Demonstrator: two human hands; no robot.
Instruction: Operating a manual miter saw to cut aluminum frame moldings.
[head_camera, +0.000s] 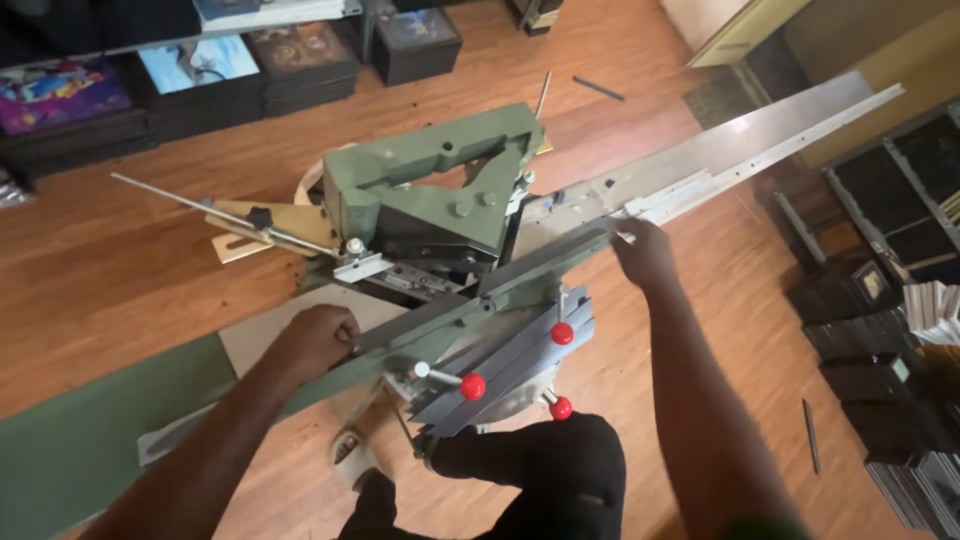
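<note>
Left hand (318, 338) closed on grey moulding strip (480, 300); right hand (645, 250) pressing it; green cutter (430, 195) behind.

1. A flat square package (62, 95) with a purple and pink printed face lies at the left end of the low dark shelf.
2. Beside it, a flat package (198, 62) with a pale blue and white face.
3. Next along, a dark brown printed package (300, 48).
4. A black box (418, 40) with a bluish printed top stands on the floor at that shelf's right end.
</note>
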